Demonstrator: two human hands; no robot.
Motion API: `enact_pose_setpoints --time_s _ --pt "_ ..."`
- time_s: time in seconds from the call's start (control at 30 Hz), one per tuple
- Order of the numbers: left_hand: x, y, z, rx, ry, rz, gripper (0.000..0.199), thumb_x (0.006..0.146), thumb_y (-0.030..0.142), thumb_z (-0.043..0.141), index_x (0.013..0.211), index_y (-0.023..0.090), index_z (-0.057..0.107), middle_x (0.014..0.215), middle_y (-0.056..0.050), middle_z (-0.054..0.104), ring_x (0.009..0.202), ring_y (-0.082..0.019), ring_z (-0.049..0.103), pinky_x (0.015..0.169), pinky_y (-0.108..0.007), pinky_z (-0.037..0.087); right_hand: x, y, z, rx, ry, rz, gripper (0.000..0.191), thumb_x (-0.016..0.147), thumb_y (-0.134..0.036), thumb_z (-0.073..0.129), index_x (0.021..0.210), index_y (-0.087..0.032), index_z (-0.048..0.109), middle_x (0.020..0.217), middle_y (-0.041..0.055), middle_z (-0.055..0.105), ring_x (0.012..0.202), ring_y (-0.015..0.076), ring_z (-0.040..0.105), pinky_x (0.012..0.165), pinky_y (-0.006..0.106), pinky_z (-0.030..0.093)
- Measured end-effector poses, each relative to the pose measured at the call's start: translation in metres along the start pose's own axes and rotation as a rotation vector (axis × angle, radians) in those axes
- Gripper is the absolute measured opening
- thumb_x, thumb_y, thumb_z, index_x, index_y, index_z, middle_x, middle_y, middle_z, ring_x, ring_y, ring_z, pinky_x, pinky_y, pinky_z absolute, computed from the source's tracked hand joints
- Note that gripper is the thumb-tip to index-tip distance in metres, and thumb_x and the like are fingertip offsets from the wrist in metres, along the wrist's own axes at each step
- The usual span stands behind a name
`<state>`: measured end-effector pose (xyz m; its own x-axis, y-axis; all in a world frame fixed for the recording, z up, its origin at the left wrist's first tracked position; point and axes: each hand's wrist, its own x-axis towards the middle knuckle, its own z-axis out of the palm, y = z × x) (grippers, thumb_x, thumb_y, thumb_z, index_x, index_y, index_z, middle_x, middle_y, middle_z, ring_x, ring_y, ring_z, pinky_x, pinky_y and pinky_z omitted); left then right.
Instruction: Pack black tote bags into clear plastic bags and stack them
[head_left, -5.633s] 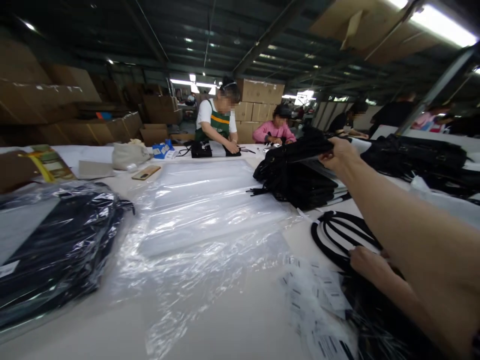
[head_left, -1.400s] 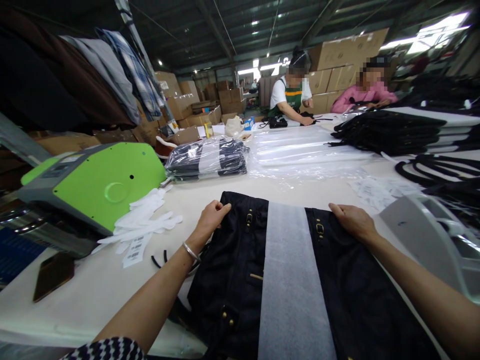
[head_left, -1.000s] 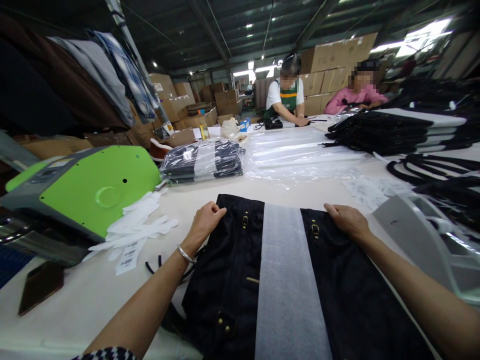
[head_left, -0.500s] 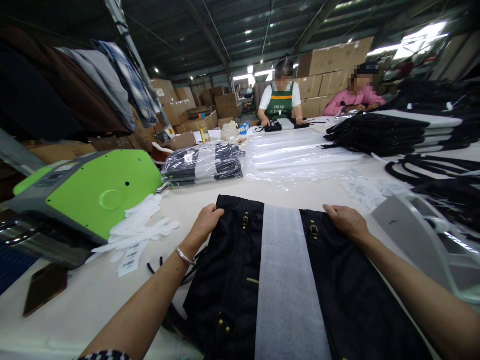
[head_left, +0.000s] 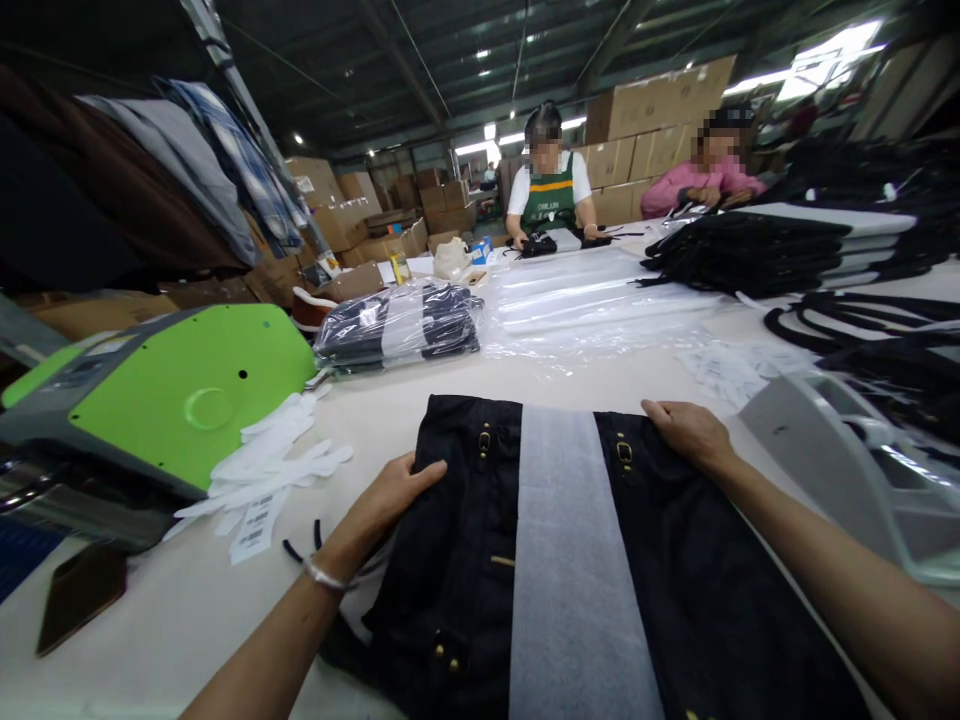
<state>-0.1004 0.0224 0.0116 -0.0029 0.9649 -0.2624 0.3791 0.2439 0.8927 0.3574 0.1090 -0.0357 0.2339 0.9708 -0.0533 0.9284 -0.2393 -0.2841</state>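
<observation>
In front of me lies a flat black piece with brass buckles and a short zip; I cannot tell whether it is a bag or a folded garment. A white paper strip runs down its middle. My left hand holds its left edge below the top corner, thumb on top and fingers hidden beneath. Gripping the upper right edge is my right hand, closed with thumb and fingers on the material. Thin black straps stick out beside my left wrist.
A plastic-wrapped black bundle and clear plastic bags lie beyond. Left are a green machine, white gloves, labels and a phone. Right are stacked black pieces and a grey holder. Two co-workers sit opposite.
My left hand has slid down the left edge from the top corner, its thumb now pointing inward. My right hand keeps its place at the upper right edge. The view has shifted slightly.
</observation>
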Motion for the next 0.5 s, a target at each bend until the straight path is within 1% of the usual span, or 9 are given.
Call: enact_pose_setpoints --time_s 0.03,0.1,0.17,0.27,0.33,0.4,0.47,0.5 --pt "-0.010 0.000 -0.002 -0.005 -0.028 0.025 0.047 0.070 0.053 0.074 0.099 0.015 0.070 0.092 -0.006 0.075 0.087 -0.026 0.068 0.076 -0.032 0.052 0.000 0.000 0.000 0.000 -0.003 -0.002 0.059 0.093 -0.054 0.027 0.098 -0.022 0.077 0.110 0.0144 0.073 0.098 0.0329 0.066 0.076 0.036 0.043" --pt "-0.021 -0.002 -0.002 -0.037 -0.020 0.052 0.043 0.070 0.046 0.076 0.099 0.016 0.070 0.097 -0.006 0.076 0.092 -0.027 0.068 0.081 -0.032 0.052 0.001 0.001 0.001 0.001 -0.006 0.005 0.059 0.093 -0.055 0.027 0.096 -0.022 0.077 0.110 0.0141 0.073 0.098 0.0332 0.065 0.076 0.036 0.043" --pt "-0.021 -0.007 0.000 -0.136 -0.031 -0.009 0.041 0.067 0.046 0.076 0.092 0.014 0.071 0.093 -0.007 0.076 0.087 -0.027 0.069 0.080 -0.034 0.052 0.001 0.001 0.001 0.003 -0.009 0.007 0.059 0.093 -0.055 0.028 0.096 -0.022 0.077 0.109 0.0144 0.073 0.097 0.0334 0.065 0.075 0.036 0.043" --pt "-0.014 -0.013 0.002 -0.294 -0.111 -0.129 0.047 0.061 0.049 0.079 0.090 0.013 0.069 0.087 -0.010 0.076 0.081 -0.027 0.070 0.078 -0.037 0.054 0.001 0.001 -0.001 0.005 0.000 0.005 0.060 0.093 -0.055 0.028 0.096 -0.021 0.077 0.108 0.0155 0.073 0.096 0.0333 0.065 0.074 0.036 0.043" --pt "-0.016 -0.012 0.001 -0.264 -0.086 -0.127 0.049 0.063 0.050 0.079 0.093 0.013 0.068 0.089 -0.010 0.076 0.087 -0.029 0.071 0.081 -0.038 0.054 -0.001 0.000 -0.001 0.009 0.004 0.009 0.059 0.093 -0.054 0.028 0.095 -0.021 0.077 0.107 0.0157 0.074 0.096 0.0335 0.065 0.075 0.036 0.043" --pt "-0.027 -0.008 -0.003 -0.169 -0.048 -0.086 0.049 0.068 0.050 0.078 0.100 0.015 0.067 0.098 -0.009 0.076 0.097 -0.029 0.069 0.086 -0.038 0.054 -0.002 -0.001 -0.002 0.018 0.009 0.017 0.059 0.093 -0.055 0.029 0.095 -0.021 0.077 0.107 0.0155 0.074 0.096 0.0336 0.066 0.074 0.036 0.043" --pt "-0.042 -0.005 -0.007 -0.110 -0.064 -0.062 0.050 0.068 0.046 0.080 0.108 0.019 0.064 0.107 -0.008 0.074 0.106 -0.029 0.067 0.091 -0.037 0.053 -0.003 -0.002 -0.002 0.028 0.019 0.014 0.059 0.093 -0.055 0.029 0.096 -0.020 0.077 0.106 0.0155 0.074 0.095 0.0328 0.066 0.072 0.035 0.043" --pt "-0.049 -0.005 -0.008 -0.120 -0.086 -0.066 0.051 0.067 0.043 0.081 0.110 0.020 0.063 0.109 -0.007 0.073 0.107 -0.028 0.067 0.092 -0.037 0.053 -0.003 -0.002 -0.002 0.032 0.024 0.011 0.059 0.093 -0.055 0.029 0.096 -0.020 0.077 0.106 0.0153 0.074 0.094 0.0323 0.066 0.072 0.035 0.043"
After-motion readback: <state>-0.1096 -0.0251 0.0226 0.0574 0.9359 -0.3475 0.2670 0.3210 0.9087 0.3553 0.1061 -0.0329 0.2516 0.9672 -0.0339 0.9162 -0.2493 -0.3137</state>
